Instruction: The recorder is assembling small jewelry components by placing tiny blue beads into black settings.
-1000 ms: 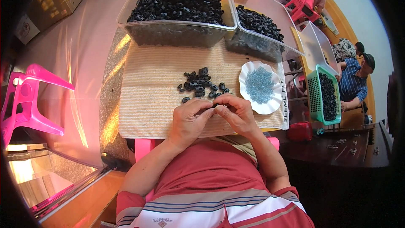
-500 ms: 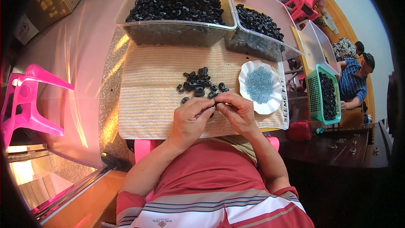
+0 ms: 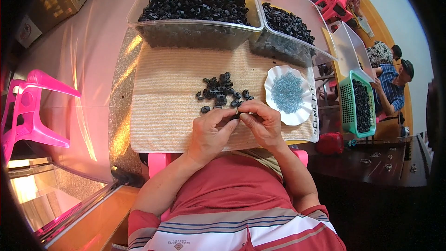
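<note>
My left hand (image 3: 209,132) and my right hand (image 3: 263,124) meet near the front edge of the towel-covered table. Fingertips of both are pinched together around a small black plastic piece (image 3: 238,115), mostly hidden by the fingers. Just beyond them lies a loose pile of black plastic pieces (image 3: 216,92), small and rounded, like cord stoppers. To the right of the pile is a white wavy-rimmed plate (image 3: 303,117). It carries a heap of tiny bluish, shiny pieces (image 3: 288,94) that look like small springs.
Two clear bins, a large one (image 3: 195,36) and a smaller one (image 3: 283,46), hold black pieces at the table's back. A green basket (image 3: 346,107) stands right, beside a co-worker in a striped shirt (image 3: 389,86). A pink stool (image 3: 44,111) is at left.
My hands stay together with only a slight shift of the fingers around the piece. At right, the co-worker's arm has moved up, away from the basket's lower end.
</note>
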### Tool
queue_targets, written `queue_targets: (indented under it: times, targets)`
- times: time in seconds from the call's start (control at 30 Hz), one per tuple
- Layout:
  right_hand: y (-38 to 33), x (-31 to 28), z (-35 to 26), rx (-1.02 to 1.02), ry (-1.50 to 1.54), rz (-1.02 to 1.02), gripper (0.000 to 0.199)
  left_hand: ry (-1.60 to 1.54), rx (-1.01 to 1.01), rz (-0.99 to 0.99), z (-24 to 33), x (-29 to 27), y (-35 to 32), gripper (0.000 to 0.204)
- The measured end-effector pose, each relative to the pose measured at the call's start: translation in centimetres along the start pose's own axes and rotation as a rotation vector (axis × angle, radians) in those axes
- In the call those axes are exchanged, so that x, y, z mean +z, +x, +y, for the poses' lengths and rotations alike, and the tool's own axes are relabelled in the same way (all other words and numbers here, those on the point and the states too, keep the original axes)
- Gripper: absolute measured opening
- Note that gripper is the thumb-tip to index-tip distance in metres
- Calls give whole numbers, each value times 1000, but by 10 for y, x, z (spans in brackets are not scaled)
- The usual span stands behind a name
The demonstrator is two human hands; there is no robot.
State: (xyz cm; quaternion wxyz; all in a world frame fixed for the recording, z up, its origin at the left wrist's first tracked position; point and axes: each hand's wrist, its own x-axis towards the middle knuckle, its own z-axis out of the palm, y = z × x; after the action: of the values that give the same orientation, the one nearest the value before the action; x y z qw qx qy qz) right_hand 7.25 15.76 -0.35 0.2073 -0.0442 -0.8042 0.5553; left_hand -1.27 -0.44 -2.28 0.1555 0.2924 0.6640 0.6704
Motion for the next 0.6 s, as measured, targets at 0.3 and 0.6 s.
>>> queue_targets:
  times: [0.3,0.6]
  targets:
    - [-4,-6,6,85,72,-66,14,2,-10,1,0,0,-1,21]
    - [-3,-8,8,66,24,-68,14,46,13,-19,-1,-2,1,18]
